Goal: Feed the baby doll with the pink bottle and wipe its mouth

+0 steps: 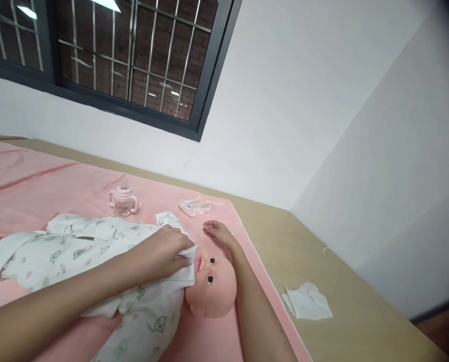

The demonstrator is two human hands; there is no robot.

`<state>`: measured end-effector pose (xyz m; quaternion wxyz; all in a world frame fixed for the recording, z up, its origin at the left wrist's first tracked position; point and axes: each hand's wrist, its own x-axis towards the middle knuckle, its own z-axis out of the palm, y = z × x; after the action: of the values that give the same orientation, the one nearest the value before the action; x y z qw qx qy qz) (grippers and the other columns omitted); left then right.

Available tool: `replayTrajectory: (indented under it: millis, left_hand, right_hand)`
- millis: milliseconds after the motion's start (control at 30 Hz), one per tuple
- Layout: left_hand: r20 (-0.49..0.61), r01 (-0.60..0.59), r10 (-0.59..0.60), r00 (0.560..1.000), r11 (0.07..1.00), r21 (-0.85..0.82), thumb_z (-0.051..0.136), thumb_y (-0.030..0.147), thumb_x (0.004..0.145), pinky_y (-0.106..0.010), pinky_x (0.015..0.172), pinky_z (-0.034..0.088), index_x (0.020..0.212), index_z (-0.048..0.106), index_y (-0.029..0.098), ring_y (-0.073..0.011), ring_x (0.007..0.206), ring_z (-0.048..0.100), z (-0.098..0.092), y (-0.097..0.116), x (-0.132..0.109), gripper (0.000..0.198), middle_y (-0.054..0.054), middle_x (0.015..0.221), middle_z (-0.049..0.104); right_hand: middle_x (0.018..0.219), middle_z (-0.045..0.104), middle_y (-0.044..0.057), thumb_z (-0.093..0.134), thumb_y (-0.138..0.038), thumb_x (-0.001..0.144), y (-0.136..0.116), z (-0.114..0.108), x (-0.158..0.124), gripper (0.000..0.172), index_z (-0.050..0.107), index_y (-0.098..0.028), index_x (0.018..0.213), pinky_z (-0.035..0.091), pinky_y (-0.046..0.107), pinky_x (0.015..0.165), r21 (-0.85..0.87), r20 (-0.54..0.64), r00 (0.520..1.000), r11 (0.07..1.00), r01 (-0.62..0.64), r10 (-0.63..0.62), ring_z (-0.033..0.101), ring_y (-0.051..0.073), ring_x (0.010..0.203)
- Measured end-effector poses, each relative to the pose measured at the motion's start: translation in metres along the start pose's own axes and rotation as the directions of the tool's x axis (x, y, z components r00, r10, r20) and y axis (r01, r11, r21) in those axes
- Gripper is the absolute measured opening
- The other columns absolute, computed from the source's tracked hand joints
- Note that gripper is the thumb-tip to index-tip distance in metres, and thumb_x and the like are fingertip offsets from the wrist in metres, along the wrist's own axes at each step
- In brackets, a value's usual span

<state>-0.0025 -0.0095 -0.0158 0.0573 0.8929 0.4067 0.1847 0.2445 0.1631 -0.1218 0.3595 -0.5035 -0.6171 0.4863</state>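
A baby doll (218,289) lies on its back on a pink blanket (216,337), its head toward the right. It wears a white printed outfit (96,246). My left hand (167,251) pinches a white cloth (188,271) at the doll's chin and mouth, fingers closed on it. Beyond the top of the doll's head, my right hand (216,231) rests near the blanket with its fingers slightly bent and apart, holding nothing visible. My right forearm runs alongside the doll's head.
A pink-handled baby bottle (123,201) stands on the blanket behind the doll. A clear plastic packet (194,206) lies near the blanket's back edge. Folded white tissue (307,301) is on the wooden surface (277,231) at right. Behind are a wall and a barred window.
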Motion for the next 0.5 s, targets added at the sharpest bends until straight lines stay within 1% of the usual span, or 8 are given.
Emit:
replayTrajectory:
  millis: [167,333,433,500]
  left_hand:
    - [-0.031,-0.01,0.01,0.999,1.0,-0.004,0.049,0.011,0.075,-0.03,0.071,0.036,0.059,0.037,0.018,-0.0195,0.071,0.054,0.0011,0.0005,0.0009,0.021,-0.002,0.066,0.058]
    - [-0.054,-0.046,0.047,0.997,0.999,0.016,0.045,0.002,0.065,-0.031,0.07,0.034,0.054,0.032,0.015,-0.0176,0.07,0.051,0.0054,-0.0027,0.0025,0.022,-0.002,0.066,0.055]
    - [-0.076,-0.055,0.054,0.996,0.998,-0.017,0.045,0.001,0.066,-0.032,0.073,0.034,0.053,0.036,0.014,-0.0167,0.071,0.051,0.0079,-0.0049,0.0028,0.021,-0.001,0.07,0.059]
    - [-0.11,-0.061,0.057,0.992,0.997,-0.036,0.045,0.0,0.068,-0.033,0.076,0.035,0.054,0.043,0.014,-0.0176,0.076,0.052,0.0094,-0.006,0.003,0.02,-0.001,0.078,0.062]
  right_hand:
    - [0.089,0.069,0.004,0.07,-0.023,0.073,0.0042,-0.0005,0.0026,0.021,0.064,-0.017,0.092,0.05,0.03,0.085,0.012,-0.003,1.0,1.0,0.013,-0.013,0.065,0.014,0.08]
    - [0.092,0.07,0.005,0.07,-0.024,0.073,0.0074,-0.0008,0.0049,0.021,0.064,-0.017,0.092,0.051,0.03,0.085,0.006,-0.008,1.0,1.0,0.011,-0.011,0.066,0.015,0.081]
    - [0.091,0.069,0.004,0.07,-0.023,0.073,0.0081,-0.0013,0.0053,0.02,0.064,-0.017,0.092,0.051,0.03,0.085,0.002,-0.003,1.0,1.0,0.019,-0.019,0.065,0.015,0.08]
    - [0.09,0.069,0.004,0.07,-0.023,0.073,0.0079,-0.0015,0.0051,0.02,0.064,-0.017,0.092,0.051,0.03,0.085,-0.001,-0.003,1.0,1.0,0.021,-0.021,0.066,0.015,0.081]
